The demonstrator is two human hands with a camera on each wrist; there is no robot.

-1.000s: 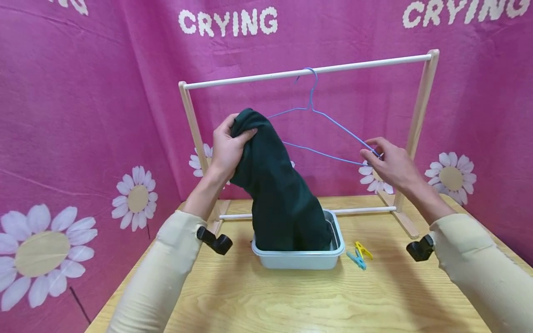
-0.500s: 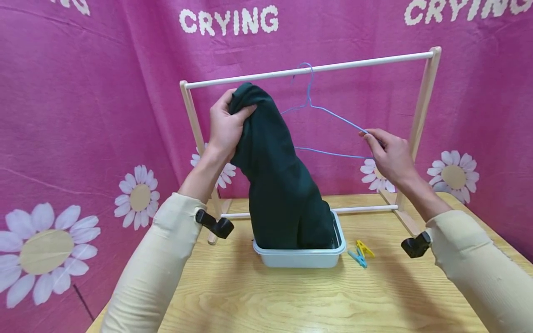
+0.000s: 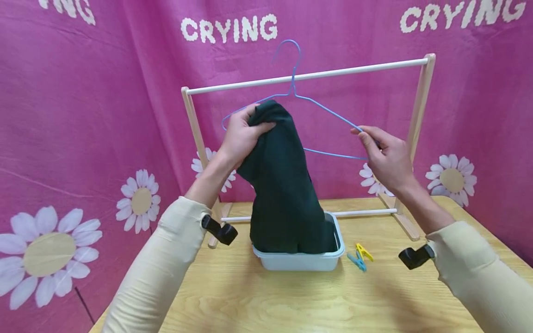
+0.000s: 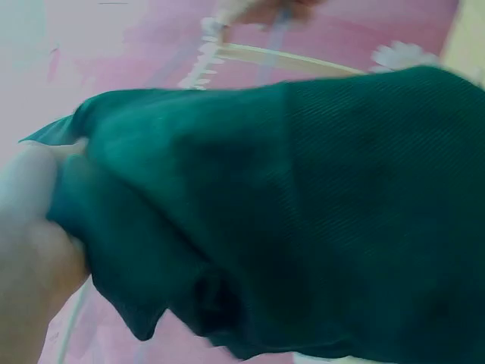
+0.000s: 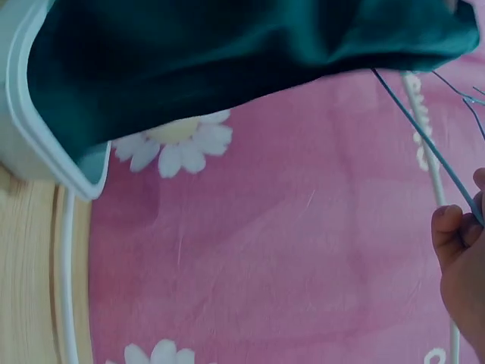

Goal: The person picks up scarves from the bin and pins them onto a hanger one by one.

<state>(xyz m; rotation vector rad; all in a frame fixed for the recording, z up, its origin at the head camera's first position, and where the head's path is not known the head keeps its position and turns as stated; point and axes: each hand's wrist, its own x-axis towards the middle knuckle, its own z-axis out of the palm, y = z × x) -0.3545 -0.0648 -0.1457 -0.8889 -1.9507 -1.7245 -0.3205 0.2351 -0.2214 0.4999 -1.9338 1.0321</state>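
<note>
My left hand (image 3: 243, 136) pinches the top of a dark green piece of clothing (image 3: 283, 185), whose lower part sits in a white rectangular tub (image 3: 300, 262). In the left wrist view the green cloth (image 4: 303, 212) fills most of the frame. With thumb and fingers my right hand (image 3: 389, 159) grips the right end of a blue wire hanger (image 3: 325, 107). The hanger's hook stands above the rack's bar, and its left part passes behind the cloth and left hand. In the right wrist view the right hand (image 5: 462, 258) holds the hanger wire (image 5: 424, 140).
A wooden rack with a white top bar (image 3: 354, 70) stands behind the tub on the wooden table (image 3: 270, 300). Yellow (image 3: 364, 252) and blue (image 3: 357, 262) clothespins lie right of the tub. A pink curtain (image 3: 137, 69) hangs behind and at the sides.
The hanger has come off the bar, rising and shifting left with my right hand. My left hand lifted the cloth, then came down slightly and moved right.
</note>
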